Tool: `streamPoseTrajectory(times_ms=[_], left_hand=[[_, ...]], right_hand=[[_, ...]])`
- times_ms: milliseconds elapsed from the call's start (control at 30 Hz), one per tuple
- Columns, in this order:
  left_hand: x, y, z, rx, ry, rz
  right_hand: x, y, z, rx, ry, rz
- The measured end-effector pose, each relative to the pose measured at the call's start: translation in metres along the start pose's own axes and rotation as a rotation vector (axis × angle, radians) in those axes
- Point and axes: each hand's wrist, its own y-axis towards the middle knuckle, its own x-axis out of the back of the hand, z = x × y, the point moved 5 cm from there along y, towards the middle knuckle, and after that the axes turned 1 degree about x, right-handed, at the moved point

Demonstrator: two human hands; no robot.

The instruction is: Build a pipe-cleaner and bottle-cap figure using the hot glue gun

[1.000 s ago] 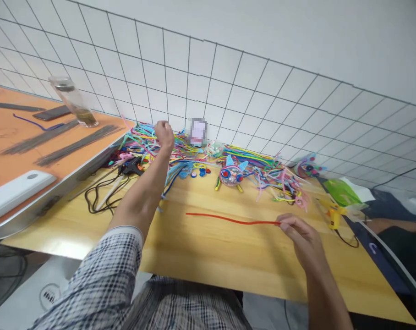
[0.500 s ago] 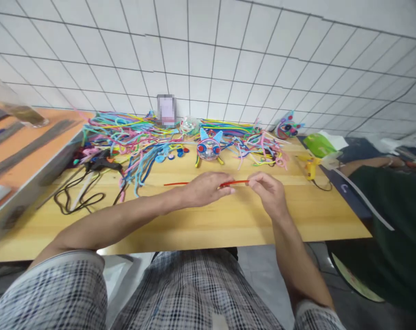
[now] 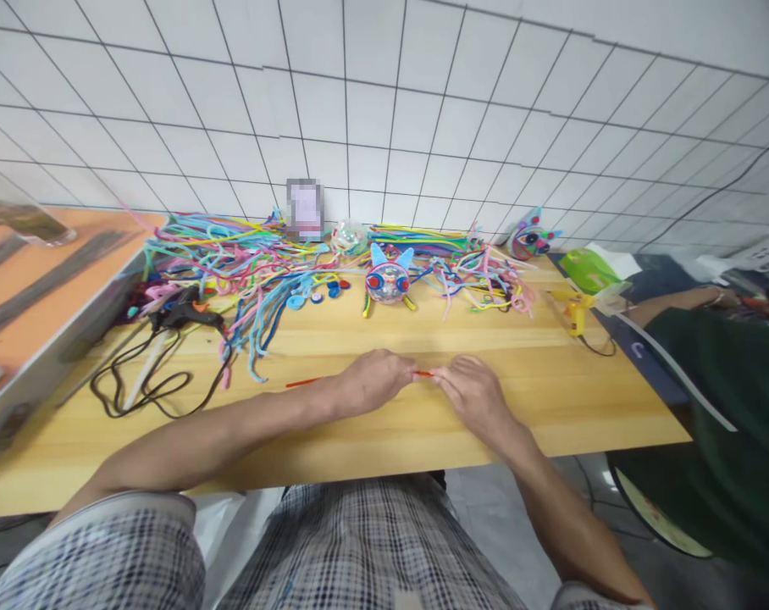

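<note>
Between my two hands runs a red pipe cleaner, held just over the wooden table. My left hand is closed around it, and its long end sticks out to the left behind the wrist. At the other end, the fingers of my right hand pinch it, so only a short stretch shows between the hands. Beyond them stands a clear ball figure with light blue ears, red and blue round eyes and yellow feet. Several blue pipe-cleaner coils lie left of it.
Heaps of coloured pipe cleaners line the wall. A black glue gun with a looped cord lies left, a yellow glue gun right. A clear ball and another figure stand behind. A person in dark green sits at the right.
Both hands have come nearer to me, lower over the table, and closer together. The stretch of red pipe cleaner between them is shorter, and both hands have closed more.
</note>
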Motion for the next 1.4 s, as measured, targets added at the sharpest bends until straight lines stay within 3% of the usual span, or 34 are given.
streamPoseTrajectory(times_ms=[267,500,667,833,1033,1200,1267,1333,1400], left_hand=[[-0.016,-0.018,0.017,0.169,0.145,0.064],[-0.018,-0.024,0.014,0.134,0.157,0.099],[-0.019,-0.026,0.018,0.192,0.248,0.185],[-0.021,-0.024,0.012,0.15,0.271,0.181],[-0.019,-0.03,0.022,0.161,0.29,0.167],[-0.028,-0.033,0.022,0.081,0.259,0.087],[-0.03,-0.034,0.021,0.019,0.224,-0.006],[-0.022,-0.038,0.023,-0.05,0.181,-0.212],[-0.007,-0.046,0.031,-0.089,0.12,-0.488]], right_hand=[[-0.017,-0.004,0.009,-0.002,-0.008,0.065],[-0.031,-0.007,0.008,0.027,-0.061,0.08],[-0.036,-0.012,0.006,-0.029,-0.106,0.186],[-0.043,-0.009,0.005,-0.067,-0.069,0.266],[-0.038,-0.022,0.002,-0.07,-0.089,0.311],[-0.035,-0.022,0.008,-0.083,-0.039,0.361],[-0.03,-0.022,0.004,-0.131,0.035,0.373],[-0.022,-0.026,-0.006,-0.228,0.172,0.368],[-0.014,-0.032,-0.022,-0.404,0.355,0.325]])
